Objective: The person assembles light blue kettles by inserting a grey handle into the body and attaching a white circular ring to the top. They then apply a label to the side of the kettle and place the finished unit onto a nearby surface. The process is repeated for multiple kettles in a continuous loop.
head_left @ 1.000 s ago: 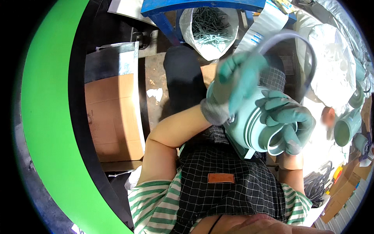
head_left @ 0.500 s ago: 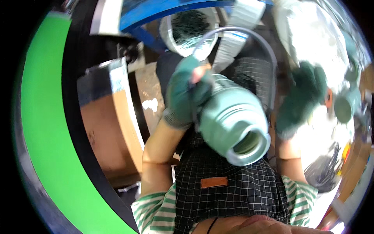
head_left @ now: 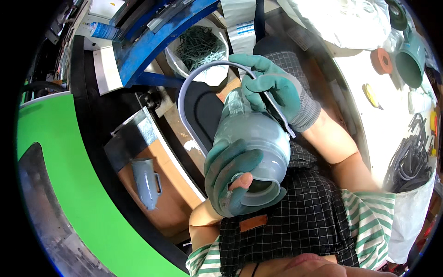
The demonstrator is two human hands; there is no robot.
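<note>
A pale blue-green plastic bottle-shaped body (head_left: 251,131) with a wide round mouth tilts toward me above my lap. My left hand (head_left: 230,177), in a green-coated glove, is wrapped round it near the mouth; the bare thumb tip shows. A grey curved handle (head_left: 187,87) arches over the far end of the body. My right hand (head_left: 279,92), gloved alike, is closed on this handle near its right-hand end, which lies along the body's right side. The handle's other end passes behind the body and is hidden.
A cardboard box (head_left: 157,184) at left holds a blue-grey jug (head_left: 146,182) beside a green conveyor belt (head_left: 60,152). Ahead are a blue metal frame (head_left: 157,44) and a white bag (head_left: 217,69) of green strips. On the right-hand table (head_left: 355,92) lie a yellow cutter (head_left: 370,95), orange tape (head_left: 381,61) and grey handles (head_left: 408,159).
My right hand has come from the right-hand table to the handle and closed on it. My left hand has shifted down to near the mouth. A blue-grey jug now shows in the box.
</note>
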